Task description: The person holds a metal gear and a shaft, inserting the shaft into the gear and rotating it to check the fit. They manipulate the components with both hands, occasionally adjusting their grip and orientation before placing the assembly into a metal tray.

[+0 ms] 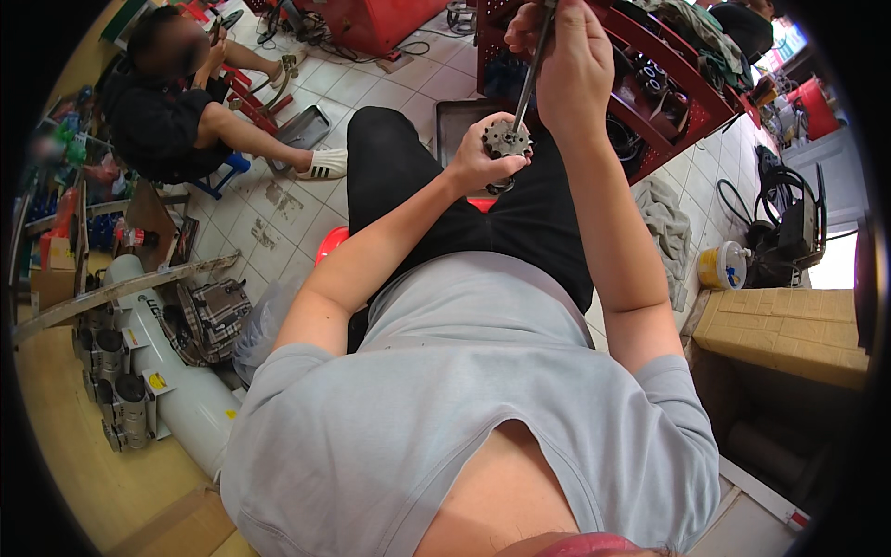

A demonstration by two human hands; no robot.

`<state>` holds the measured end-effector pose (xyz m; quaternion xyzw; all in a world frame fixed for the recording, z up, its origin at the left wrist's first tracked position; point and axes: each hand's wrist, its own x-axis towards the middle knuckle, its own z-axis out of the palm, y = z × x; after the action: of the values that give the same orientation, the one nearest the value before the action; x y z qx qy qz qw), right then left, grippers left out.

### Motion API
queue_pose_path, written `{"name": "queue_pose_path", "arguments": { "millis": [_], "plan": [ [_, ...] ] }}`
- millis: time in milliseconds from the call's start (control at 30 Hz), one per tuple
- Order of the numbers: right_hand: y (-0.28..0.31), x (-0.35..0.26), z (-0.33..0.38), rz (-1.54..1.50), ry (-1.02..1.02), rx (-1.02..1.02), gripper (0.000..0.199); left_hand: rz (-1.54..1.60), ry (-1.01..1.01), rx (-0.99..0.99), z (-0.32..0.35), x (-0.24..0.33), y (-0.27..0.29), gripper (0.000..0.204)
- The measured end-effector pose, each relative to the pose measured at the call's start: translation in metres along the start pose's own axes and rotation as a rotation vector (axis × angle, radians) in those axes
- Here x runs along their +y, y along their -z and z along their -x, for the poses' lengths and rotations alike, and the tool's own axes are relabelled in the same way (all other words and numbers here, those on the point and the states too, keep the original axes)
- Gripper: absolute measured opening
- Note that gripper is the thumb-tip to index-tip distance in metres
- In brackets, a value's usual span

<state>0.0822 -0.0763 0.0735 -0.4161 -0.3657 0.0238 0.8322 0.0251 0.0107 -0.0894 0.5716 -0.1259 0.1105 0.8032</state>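
My left hand (pixel 478 165) is closed around a small round metal sprocket (pixel 507 141) with teeth and holes on its face, held above my lap. Below its face, part of the metal body shows under my fingers. Higher up, my right hand (pixel 577 79) grips a long-shafted metal tool (pixel 531 88), whose upper end runs out at the top edge. The shaft slants down and its tip meets the sprocket near the middle. Whether the tip sits inside a hole or only touches the face, I cannot tell.
A grey metal tray (pixel 449 119) lies on the tiled floor beyond my knees. A red tool cart (pixel 682 125) stands at the far right. Another person (pixel 162 121) sits at the far left. A yellow-and-white bucket (pixel 723 266) and cardboard box (pixel 784 330) are on my right.
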Motion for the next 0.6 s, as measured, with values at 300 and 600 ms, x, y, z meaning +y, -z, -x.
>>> {"name": "queue_pose_path", "arguments": {
  "millis": [300,600],
  "plan": [
    [0.014,-0.019,0.002,0.682,0.069,-0.228,0.012,0.712,0.329,0.559,-0.019,-0.004,0.033,0.049],
    [0.001,-0.039,0.028,0.763,0.001,-0.16,0.011,0.729,0.388,0.455,-0.019,-0.014,0.047,0.055]
  ]
}}
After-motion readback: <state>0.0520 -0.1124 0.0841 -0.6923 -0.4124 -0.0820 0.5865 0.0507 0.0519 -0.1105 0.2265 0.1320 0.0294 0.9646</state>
